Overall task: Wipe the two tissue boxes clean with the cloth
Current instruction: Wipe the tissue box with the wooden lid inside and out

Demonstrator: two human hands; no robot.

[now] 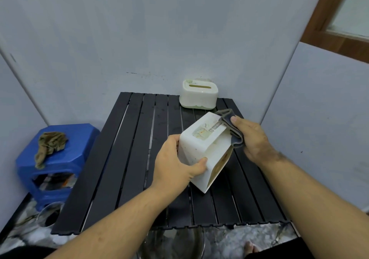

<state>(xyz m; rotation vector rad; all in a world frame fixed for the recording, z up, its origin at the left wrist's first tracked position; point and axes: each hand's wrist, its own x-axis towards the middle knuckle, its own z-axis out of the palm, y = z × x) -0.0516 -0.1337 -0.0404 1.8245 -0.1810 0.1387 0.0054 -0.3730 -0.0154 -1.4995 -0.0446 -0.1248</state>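
Here the left hand (175,163) grips the white tissue box (201,151) from its left side: the thumb curls over the near lower edge, the other fingers wrap round the far upper edge, mostly hidden behind the box. The box is tilted on the black slatted table (119,159), with only its lowest corner appearing to meet the slats. On its right side the right hand (253,139) holds a folded grey cloth (233,133), fingers closed round it with the thumb on top, and presses the cloth against the box's upper right edge.

The box is white plastic with small dark specks on the face turned toward the camera. A pale label with printed text lies across its upper face, and a yellowish picture shows on the shadowed right side.

At the far left a blue plastic stool (60,159) stands beside the table, an olive-brown rag (50,145) draped over its seat. Below the stool a round metal container (49,215) sits on the mottled floor. At the table's far edge, touching or nearly touching the wall, the second tissue box (198,95) sits upright, cream with a pale green base and a slot in its lid, well apart from the hands. Nothing stands between it and the held box.
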